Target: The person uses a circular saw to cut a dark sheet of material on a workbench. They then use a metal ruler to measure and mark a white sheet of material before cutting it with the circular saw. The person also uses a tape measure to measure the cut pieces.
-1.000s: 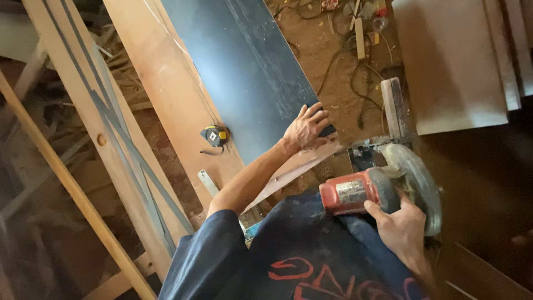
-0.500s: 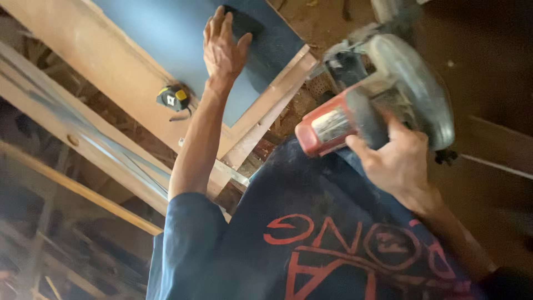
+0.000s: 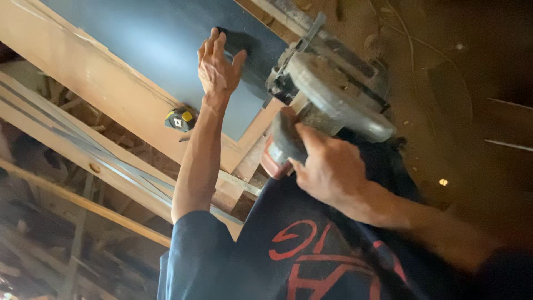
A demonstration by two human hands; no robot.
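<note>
My left hand [image 3: 218,66] lies flat, fingers spread, on a dark blue-grey panel [image 3: 161,41] near its right end. That panel rests on a light wooden board [image 3: 94,83]. My right hand [image 3: 327,166] grips the handle of a circular saw [image 3: 325,94] with a red motor housing and a grey blade guard. The saw sits at the panel's right edge, just right of my left hand. My dark blue shirt with red print [image 3: 311,250] fills the bottom of the view.
A yellow and black tape measure [image 3: 180,119] lies on the wooden board, left of my left forearm. Long wooden slats [image 3: 83,161] run diagonally on the left over scrap timber. A dusty brown floor [image 3: 466,83] with cables is on the right.
The view has tilted and come closer. The saw has moved up toward the panel's end, beside my left hand. My left hand stays pressed on the panel.
</note>
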